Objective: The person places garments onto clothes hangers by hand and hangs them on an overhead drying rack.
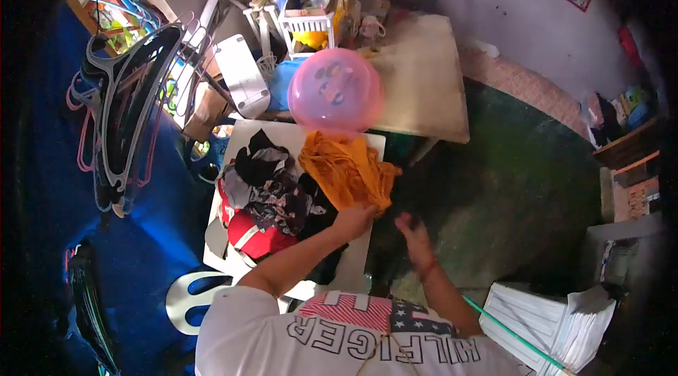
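Note:
My left hand (357, 222) is closed on the lower edge of an orange garment (349, 168), which lies crumpled over the right part of a white table (360, 252). Just to the right, my right hand (415, 240) is raised with its fingers apart, and nothing shows in it. Left of the orange cloth is a heap of dark patterned clothes (279, 196). A red and white piece (261, 233) sticks out at the near side of that heap. Folds hide how the orange garment is shaped.
A pink see-through balloon-like ball (335, 90) sits behind the orange cloth, by a wooden table (424, 72). Several hangers (127, 108) hang at left, before a blue curtain (159, 235). A white chair (187, 302) stands near left; white plastic panels (526, 319) lie near right.

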A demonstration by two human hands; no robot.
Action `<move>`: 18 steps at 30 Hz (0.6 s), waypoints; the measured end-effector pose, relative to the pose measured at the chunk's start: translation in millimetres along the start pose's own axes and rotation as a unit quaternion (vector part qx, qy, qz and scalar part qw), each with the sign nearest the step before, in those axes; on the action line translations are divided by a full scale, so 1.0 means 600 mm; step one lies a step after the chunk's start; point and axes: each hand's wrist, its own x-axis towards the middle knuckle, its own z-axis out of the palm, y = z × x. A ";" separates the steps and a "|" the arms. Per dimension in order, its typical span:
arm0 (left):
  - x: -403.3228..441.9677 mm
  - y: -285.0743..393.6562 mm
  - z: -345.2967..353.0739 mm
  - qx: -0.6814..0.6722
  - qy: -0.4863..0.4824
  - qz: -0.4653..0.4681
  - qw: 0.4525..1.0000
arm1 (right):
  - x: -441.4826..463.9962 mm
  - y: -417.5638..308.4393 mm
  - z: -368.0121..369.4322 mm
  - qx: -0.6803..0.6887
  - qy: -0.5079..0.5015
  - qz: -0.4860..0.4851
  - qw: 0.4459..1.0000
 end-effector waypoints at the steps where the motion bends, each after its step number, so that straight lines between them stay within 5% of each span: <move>1: -0.025 0.009 0.010 -0.021 0.017 0.001 1.000 | 0.033 0.019 0.028 -0.033 -0.003 -0.004 0.999; 3: -0.069 0.017 0.007 -0.028 -0.027 -0.042 0.998 | 0.078 0.039 0.108 0.085 -0.055 -0.009 0.995; 7: -0.095 -0.041 0.024 -0.126 -0.094 -0.011 0.988 | 0.143 0.084 0.162 0.040 0.049 0.071 0.995; 9: -0.073 -0.079 -0.018 -0.251 -0.042 -0.113 0.960 | 0.168 0.141 0.166 0.072 0.100 0.084 0.989; 11: -0.030 -0.096 -0.067 -0.278 0.072 -0.301 0.909 | 0.096 0.075 0.168 0.134 0.101 0.074 0.983; 13: 0.012 -0.177 -0.042 -0.354 0.159 -0.337 0.858 | 0.060 0.053 0.159 0.173 0.100 0.068 0.977; 16: 0.086 -0.328 0.078 -0.282 0.121 -0.488 0.817 | 0.050 0.078 0.101 0.234 0.079 0.049 0.968; 18: 0.100 -0.277 0.022 -0.332 0.104 -0.485 0.802 | 0.031 0.059 0.054 0.311 0.053 0.015 0.949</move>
